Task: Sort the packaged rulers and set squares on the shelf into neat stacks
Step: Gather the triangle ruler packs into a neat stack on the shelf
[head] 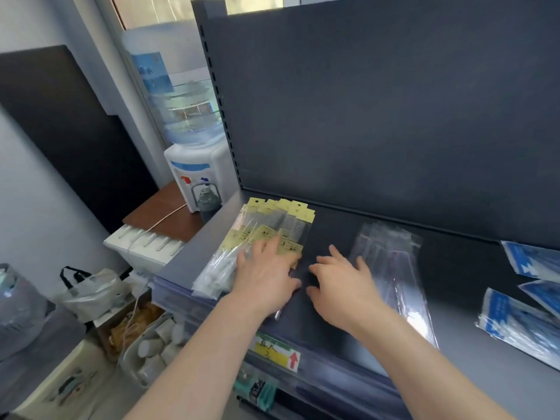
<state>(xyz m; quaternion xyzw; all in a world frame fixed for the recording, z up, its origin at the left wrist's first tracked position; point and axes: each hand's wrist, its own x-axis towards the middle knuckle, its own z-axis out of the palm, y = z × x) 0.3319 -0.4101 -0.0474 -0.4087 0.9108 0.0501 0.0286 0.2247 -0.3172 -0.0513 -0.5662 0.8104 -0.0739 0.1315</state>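
On the dark shelf, the left hand lies flat, fingers spread, on the near end of the yellow-headed ruler packs, gripping nothing. The right hand, likewise open, rests just beside them, touching the clear packs. Blue-printed packs lie well apart at the right; a water dispenser stands beyond the shelf's left end.

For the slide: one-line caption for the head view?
Left hand flat on yellow-header ruler packs, right hand open on shelf beside clear packs.
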